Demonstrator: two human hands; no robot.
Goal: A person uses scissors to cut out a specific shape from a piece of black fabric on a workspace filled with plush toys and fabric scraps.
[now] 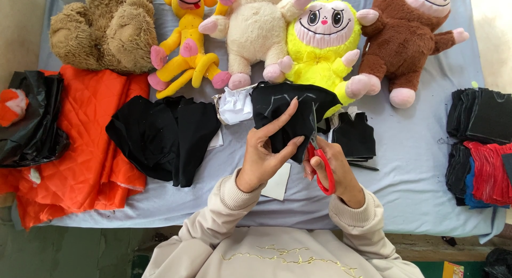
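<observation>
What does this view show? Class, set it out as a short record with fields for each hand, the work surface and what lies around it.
left hand: holds up black cloth, fingers spread on it
right hand: grips red scissors, blades at the cloth's lower edge
surface: table under a pale blue sheet
back row: five plush toys, among them a yellow one
left side: orange quilted cloth, black fabric pile
right side: stacks of cut pieces, black, red and blue

Bare sheet (416, 166) right of hand (333, 168); plush toys (320, 48) block beyond.
</observation>
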